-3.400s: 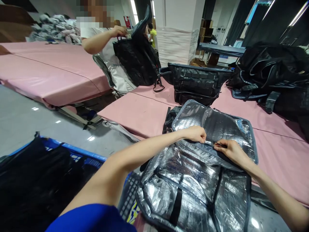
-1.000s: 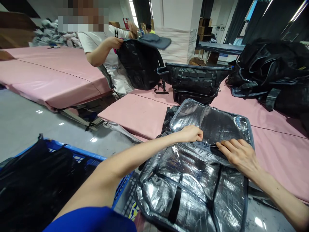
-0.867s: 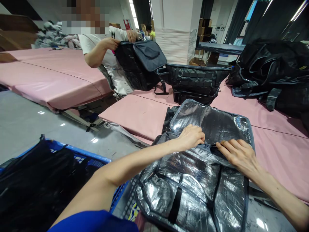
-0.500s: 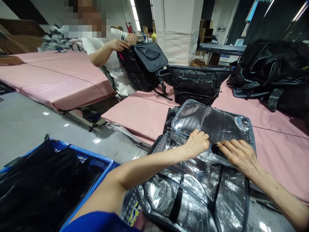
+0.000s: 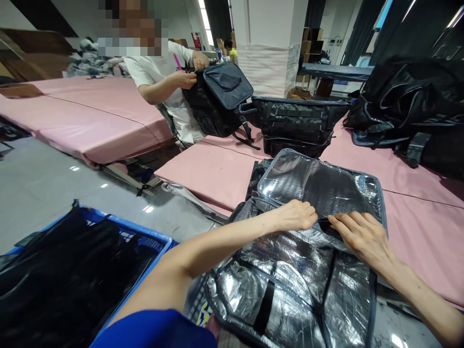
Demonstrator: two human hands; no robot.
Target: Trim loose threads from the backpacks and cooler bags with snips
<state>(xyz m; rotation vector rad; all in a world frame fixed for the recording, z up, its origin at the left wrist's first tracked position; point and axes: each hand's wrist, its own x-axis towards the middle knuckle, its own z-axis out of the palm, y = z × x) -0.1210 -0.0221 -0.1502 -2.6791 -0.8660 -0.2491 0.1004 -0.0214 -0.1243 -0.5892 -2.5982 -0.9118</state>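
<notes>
An insulated bag (image 5: 290, 270) with a shiny silver lining lies opened out in front of me. Its lined lid (image 5: 319, 183) is folded back onto the pink table. My left hand (image 5: 299, 215) is closed at the seam between lid and body, its fingertips mostly hidden behind the knuckles. Close by on the right, my right hand (image 5: 360, 237) pinches the same seam from above. A small dark gap shows between the two hands. Across the silver lining of the body runs a black strap (image 5: 264, 307).
A blue crate (image 5: 165, 244) holding black fabric stands at lower left. On the pink table (image 5: 206, 169) are a dark camouflage bag (image 5: 297, 121) and a black bag pile (image 5: 427, 111). A co-worker (image 5: 155, 72) handles another black bag (image 5: 217, 96) beyond.
My left hand has shifted slightly right and down along the seam; the right hand stays nearly in place. The co-worker's near hand has moved slightly, and a pink item now sticks up beside it.
</notes>
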